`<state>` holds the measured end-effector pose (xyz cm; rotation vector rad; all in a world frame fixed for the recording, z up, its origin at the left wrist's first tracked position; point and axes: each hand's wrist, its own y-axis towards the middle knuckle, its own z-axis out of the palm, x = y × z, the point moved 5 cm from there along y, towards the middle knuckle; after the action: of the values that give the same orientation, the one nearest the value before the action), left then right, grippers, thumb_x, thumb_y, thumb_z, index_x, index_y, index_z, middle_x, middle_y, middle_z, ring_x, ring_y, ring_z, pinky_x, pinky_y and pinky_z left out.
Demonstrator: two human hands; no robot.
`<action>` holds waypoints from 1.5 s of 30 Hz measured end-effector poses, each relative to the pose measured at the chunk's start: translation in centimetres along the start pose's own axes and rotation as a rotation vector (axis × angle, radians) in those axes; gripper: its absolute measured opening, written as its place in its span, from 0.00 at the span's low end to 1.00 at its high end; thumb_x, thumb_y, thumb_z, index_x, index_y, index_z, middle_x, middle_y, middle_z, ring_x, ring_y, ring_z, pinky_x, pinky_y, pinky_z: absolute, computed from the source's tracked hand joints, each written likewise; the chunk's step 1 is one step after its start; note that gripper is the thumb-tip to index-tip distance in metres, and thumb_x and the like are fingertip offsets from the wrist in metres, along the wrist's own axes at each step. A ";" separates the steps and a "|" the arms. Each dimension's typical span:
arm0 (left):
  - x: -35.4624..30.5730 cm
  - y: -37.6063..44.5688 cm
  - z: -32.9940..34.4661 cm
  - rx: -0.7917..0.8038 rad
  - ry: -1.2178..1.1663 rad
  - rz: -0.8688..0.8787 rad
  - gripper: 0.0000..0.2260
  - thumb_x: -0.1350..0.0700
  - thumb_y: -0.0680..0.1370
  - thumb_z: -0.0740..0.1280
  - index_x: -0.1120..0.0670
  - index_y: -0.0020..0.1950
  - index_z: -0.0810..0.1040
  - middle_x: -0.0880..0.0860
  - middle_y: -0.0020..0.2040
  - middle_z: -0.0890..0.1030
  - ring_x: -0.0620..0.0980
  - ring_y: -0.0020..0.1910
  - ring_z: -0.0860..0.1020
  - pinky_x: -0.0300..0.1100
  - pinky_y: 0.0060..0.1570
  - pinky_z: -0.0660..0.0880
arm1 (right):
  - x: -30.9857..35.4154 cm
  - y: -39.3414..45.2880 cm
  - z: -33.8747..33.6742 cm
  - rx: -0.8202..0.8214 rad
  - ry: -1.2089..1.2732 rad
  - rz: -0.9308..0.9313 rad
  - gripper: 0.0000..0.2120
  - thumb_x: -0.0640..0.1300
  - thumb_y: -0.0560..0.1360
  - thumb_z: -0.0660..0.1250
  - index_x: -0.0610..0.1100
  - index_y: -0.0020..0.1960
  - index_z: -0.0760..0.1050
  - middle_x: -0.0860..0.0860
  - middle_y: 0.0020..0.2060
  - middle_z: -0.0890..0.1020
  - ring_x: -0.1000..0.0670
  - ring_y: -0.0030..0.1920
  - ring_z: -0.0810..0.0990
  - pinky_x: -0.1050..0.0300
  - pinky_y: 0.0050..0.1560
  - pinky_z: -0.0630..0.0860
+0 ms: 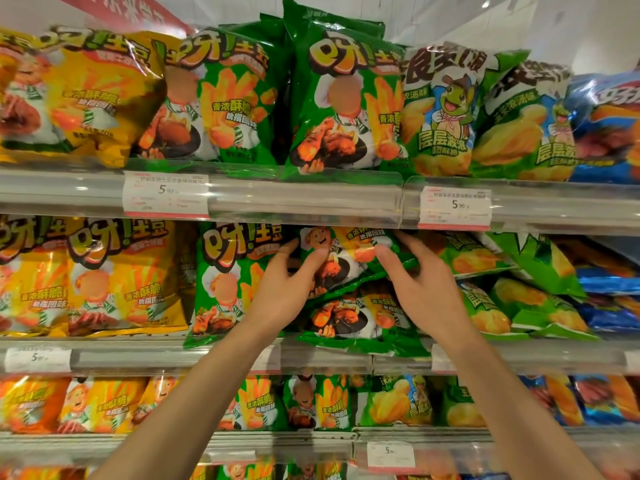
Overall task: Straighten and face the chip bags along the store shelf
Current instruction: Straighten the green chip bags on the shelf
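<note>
You are reaching up to the middle shelf [346,356] with both arms, and both hands are gripping the same green chip bag [349,258]. Your left hand [284,289] is curling round the bag's left edge: the thumb is pressing on the printed front, while the other fingers are slipping behind the bag, so only part of them is showing. Your right hand [426,282] is holding the bag's right side, with the thumb on the front and the fingers bending over its upper right corner; their tips are disappearing into the shadow under the clear price rail [304,202] above.

The bag is sitting tilted, its top hidden behind that rail, and it is lying on top of a second green bag [346,320] that is slumping flat toward the shelf edge. The lower bag's top half is being covered by the held one. Just to the left, an upright green bag [225,282] is facing forward, partly overlapped by your left wrist. To the right, the lighter green bags [491,306] are leaning over in a jumble, and you cannot tell how many there are. The yellow bags [114,275] at far left are being cut off by the frame, and the print on the price tag [453,207] is too blurred to read beyond the large digits.
</note>
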<state>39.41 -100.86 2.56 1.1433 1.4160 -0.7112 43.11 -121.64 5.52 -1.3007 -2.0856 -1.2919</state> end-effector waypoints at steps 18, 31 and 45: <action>-0.4 -2.2 -1.5 0.137 -0.089 -0.010 0.36 0.34 0.72 0.66 0.38 0.78 0.57 0.39 0.66 0.72 0.31 0.51 0.74 0.41 0.61 0.72 | -0.3 -2.5 -0.9 0.247 0.533 0.272 0.32 0.70 0.68 0.62 0.51 0.64 0.77 0.52 0.55 0.85 0.53 0.51 0.86 0.55 0.49 0.82; 1.1 -2.9 -2.7 0.176 -0.162 -0.093 0.38 0.30 0.71 0.67 0.39 0.77 0.58 0.42 0.71 0.72 0.41 0.62 0.74 0.47 0.68 0.66 | 0.2 -4.1 0.7 0.470 0.468 0.400 0.35 0.51 0.70 0.72 0.50 0.75 0.65 0.50 0.52 0.86 0.51 0.49 0.86 0.59 0.42 0.82; 1.6 -5.7 -10.0 -0.024 -0.074 0.083 0.35 0.39 0.69 0.75 0.38 0.73 0.67 0.38 0.58 0.83 0.39 0.59 0.80 0.49 0.64 0.75 | 1.7 -2.2 3.2 0.230 -0.115 0.076 0.16 0.55 0.82 0.61 0.51 0.65 0.76 0.55 0.57 0.80 0.53 0.59 0.79 0.59 0.57 0.76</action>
<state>30.53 -93.45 1.94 1.1388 1.3049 -0.6692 40.92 -118.39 3.92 -1.3637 -2.1645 -0.9338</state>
